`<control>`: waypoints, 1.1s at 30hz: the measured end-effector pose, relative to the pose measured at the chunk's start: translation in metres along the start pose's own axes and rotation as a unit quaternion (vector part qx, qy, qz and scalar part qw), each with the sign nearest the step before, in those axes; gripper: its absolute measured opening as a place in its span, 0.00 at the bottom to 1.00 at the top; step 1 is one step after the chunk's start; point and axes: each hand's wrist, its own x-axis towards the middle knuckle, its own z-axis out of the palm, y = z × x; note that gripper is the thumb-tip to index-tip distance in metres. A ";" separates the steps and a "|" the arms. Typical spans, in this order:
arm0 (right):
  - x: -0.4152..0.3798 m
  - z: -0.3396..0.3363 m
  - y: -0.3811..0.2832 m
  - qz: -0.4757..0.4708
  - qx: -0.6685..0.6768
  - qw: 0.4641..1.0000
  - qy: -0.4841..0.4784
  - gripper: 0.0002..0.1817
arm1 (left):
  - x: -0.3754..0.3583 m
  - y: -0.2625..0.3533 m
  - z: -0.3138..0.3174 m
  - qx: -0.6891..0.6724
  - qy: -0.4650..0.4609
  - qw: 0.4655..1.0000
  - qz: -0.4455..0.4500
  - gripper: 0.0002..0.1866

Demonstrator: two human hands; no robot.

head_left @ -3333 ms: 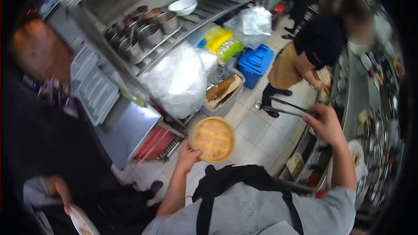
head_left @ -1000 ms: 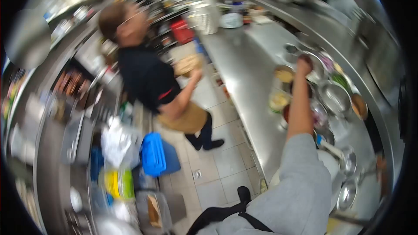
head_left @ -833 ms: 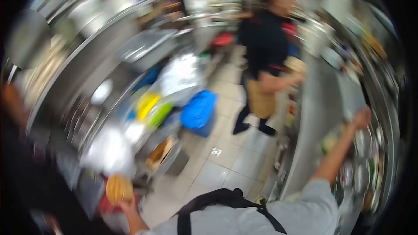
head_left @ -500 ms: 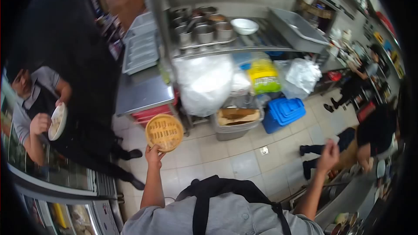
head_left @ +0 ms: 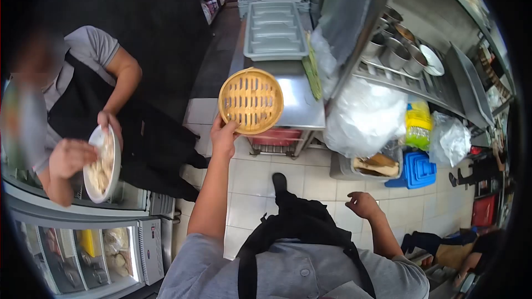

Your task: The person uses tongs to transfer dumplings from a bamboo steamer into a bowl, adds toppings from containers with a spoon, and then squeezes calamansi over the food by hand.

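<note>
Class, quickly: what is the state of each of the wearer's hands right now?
Left hand: closed, holding the steamer by its rim.
Right hand: loosely open, nothing visible in it.

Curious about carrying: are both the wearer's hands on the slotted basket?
No: the left hand grips the basket; the right hand is apart.

left hand (head_left: pixel 223 137) at nine o'clock grips the slatted basket (head_left: pixel 251 101), grey tray (head_left: pixel 276 29) at twelve; right hand (head_left: pixel 366 205), loosely curled, at four!
</note>
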 end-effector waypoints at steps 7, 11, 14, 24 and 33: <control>0.159 -0.019 -0.035 -0.020 0.083 0.996 0.006 0.18 | 0.160 0.057 0.018 0.017 -0.106 0.994 -0.035 0.23; 0.247 -0.107 -0.148 0.023 0.242 0.948 -0.205 0.18 | 0.254 0.058 -0.040 -0.019 -0.158 0.983 -0.096 0.22; 0.293 -0.141 -0.201 -0.033 0.246 0.943 -0.224 0.17 | 0.285 0.064 -0.070 -0.092 -0.176 0.971 -0.133 0.23; 0.435 -0.095 -0.317 0.056 -0.051 0.990 0.116 0.16 | 0.466 0.051 -0.211 -0.169 0.179 0.952 -0.180 0.28; 0.465 -0.060 -0.356 0.269 -0.050 0.955 0.113 0.26 | 0.599 0.027 -0.332 -0.152 0.240 0.916 -0.284 0.26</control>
